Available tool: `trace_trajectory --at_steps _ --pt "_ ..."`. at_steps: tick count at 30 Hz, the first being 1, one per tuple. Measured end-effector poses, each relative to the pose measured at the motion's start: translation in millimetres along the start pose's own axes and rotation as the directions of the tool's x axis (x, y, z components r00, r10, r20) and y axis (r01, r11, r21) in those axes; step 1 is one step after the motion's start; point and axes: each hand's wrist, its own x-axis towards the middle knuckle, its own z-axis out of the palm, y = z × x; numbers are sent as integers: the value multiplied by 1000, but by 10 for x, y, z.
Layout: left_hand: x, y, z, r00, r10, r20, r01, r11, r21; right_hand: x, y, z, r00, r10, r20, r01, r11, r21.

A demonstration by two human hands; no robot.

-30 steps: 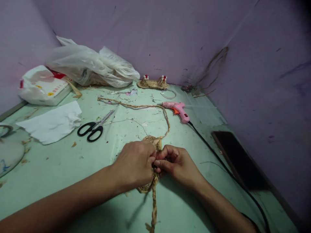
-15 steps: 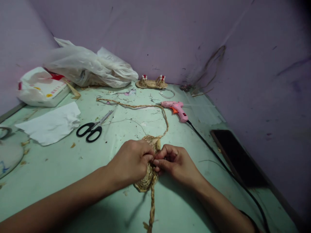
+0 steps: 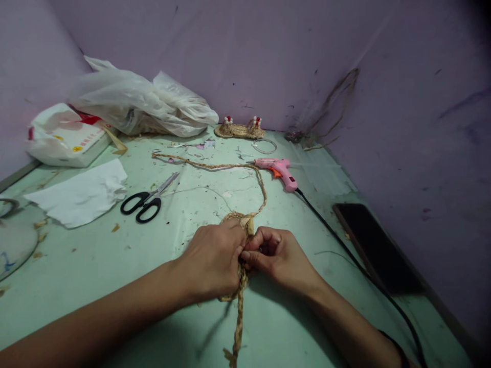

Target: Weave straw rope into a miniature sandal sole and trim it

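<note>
A flat, coiled piece of woven straw point(image 3: 231, 216) lies on the table, mostly hidden under my hands. My left hand point(image 3: 215, 258) rests across it, fingers curled over its middle and closed on it. At the piece's right edge, my right hand point(image 3: 280, 258) has thumb and forefinger pinched together. Whatever lies in that pinch is too small and covered to name. One straw braid point(image 3: 238, 327) runs from the piece towards me. Another length of braid point(image 3: 263, 186) curves away from its top and on to the left. A thin thread point(image 3: 215, 192) trails off beyond the piece.
Black-handled scissors point(image 3: 148, 202) and white paper point(image 3: 82, 194) lie left. A pink glue gun point(image 3: 282, 171), its black cable point(image 3: 345, 243) and a phone point(image 3: 374, 245) lie right. Behind are plastic bags point(image 3: 153, 107), a white box point(image 3: 88, 143) and a straw sandal point(image 3: 240, 131) with beads.
My left hand has shifted slightly right and flattened, covering more of the woven piece. My right hand keeps its pinch in nearly the same place.
</note>
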Motion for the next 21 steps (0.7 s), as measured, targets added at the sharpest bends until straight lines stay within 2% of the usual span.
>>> trace_trajectory --at_steps 7,13,17,21 --pt "20 -24 -8 999 -24 -32 22 997 -72 3 -13 -10 1000 -6 -6 6 1000 -21" --pt "11 -56 -36 998 -43 -54 34 986 -163 7 -43 19 997 70 -17 -69 997 40" --pt "3 -80 -80 1000 11 -25 -16 974 -226 8 -24 12 997 70 -16 -68 994 90" --pt "3 -92 -68 995 84 -58 -94 972 -213 6 0 5 998 51 -23 -49 994 101"
